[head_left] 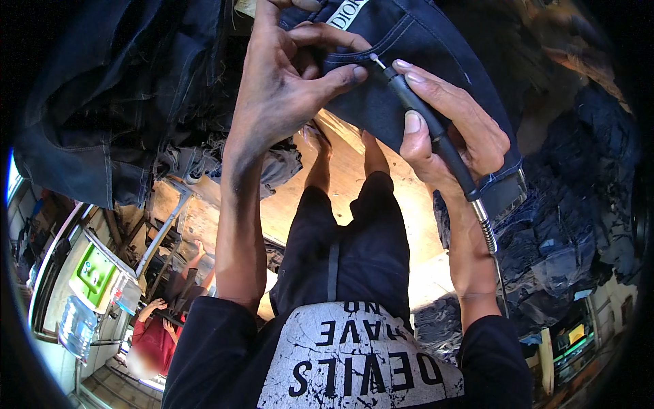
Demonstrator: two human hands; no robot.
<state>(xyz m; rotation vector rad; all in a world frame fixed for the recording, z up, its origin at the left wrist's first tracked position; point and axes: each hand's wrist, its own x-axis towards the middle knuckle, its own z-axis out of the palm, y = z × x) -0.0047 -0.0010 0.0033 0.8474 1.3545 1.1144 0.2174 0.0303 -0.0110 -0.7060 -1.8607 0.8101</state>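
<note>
My right hand (460, 129) grips a black rotary tool handpiece (436, 126) like a pen. Its small pale grinding tip (374, 58) meets the curved double stitching of a pair of dark denim jeans (436, 41). My left hand (286, 78) holds the cloth beside the tip. The index finger and thumb press either side of that spot and the other fingers curl in, partly hidden. A white strip with dark lettering (346, 15) lies on the jeans above the index finger. From the handpiece's lower end a coiled metal spring and cable (485, 221) run down past my right wrist.
Dark jeans (102, 116) hang in a heap at left. Piles of dark denim (545, 225) fill the right side. Below is a tan floor (422, 225). At lower left are a green tray (94, 276), a large clear water bottle (77, 327) and a person in red (151, 344).
</note>
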